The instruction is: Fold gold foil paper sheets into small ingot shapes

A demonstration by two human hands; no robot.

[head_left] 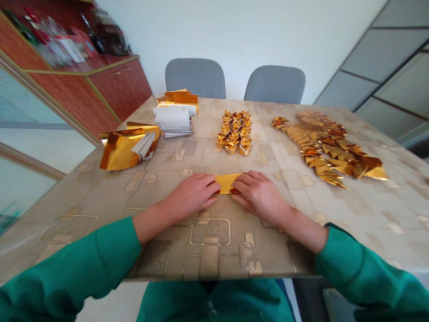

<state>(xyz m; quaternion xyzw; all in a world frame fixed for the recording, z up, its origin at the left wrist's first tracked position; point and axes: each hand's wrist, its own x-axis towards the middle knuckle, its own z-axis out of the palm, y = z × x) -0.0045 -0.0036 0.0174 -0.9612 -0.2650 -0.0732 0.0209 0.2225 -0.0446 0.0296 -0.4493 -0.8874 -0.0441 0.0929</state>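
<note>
A narrow folded strip of gold foil paper [226, 183] lies crosswise on the table in front of me. My left hand [197, 191] grips its left end, fingers curled over the top and thumb at the near side. At the opposite end my right hand [257, 192] holds the strip the same way. Both ends are partly hidden under my fingers. Just beyond it stand rows of folded gold paper ingots [234, 132], packed close together.
Patterned cloth covers the table [211, 232]. A stack of white-backed foil sheets [174, 120] and loose gold sheets [122, 150] lie at the left. Many folded gold pieces [321, 145] spread in overlapping rows at the right. Two grey chairs [196, 77] stand behind the table.
</note>
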